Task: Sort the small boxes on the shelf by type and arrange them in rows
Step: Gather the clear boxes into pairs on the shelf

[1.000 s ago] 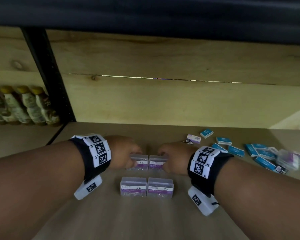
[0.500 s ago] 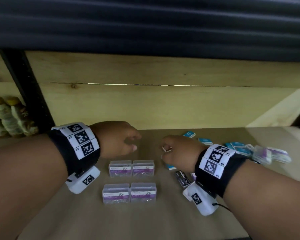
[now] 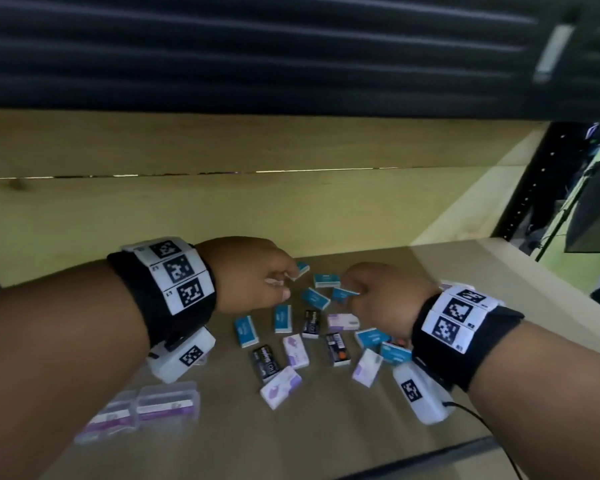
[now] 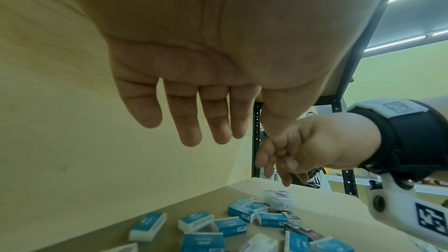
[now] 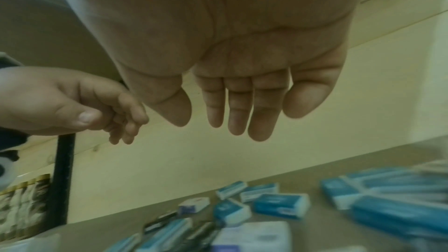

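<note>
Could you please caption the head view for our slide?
Both hands, left and right, hover open over scattered small boxes on a shelf.

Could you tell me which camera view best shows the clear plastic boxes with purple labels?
The head view: the clear boxes sit side by side at the near left of the shelf, partly behind the left forearm. Neither wrist view shows them recognisably.

Both hands have left the clear purple-labelled boxes (image 3: 168,403), which a second ago they were squaring into a two-by-two block, and have swung toward three o'clock over the loose scatter of small boxes. The left hand (image 3: 253,271) now hangs above the blue boxes (image 3: 314,298) at the twelve o'clock end, fingers slack and empty. The right hand (image 3: 378,299) sits just at its three o'clock, also holding nothing
</note>
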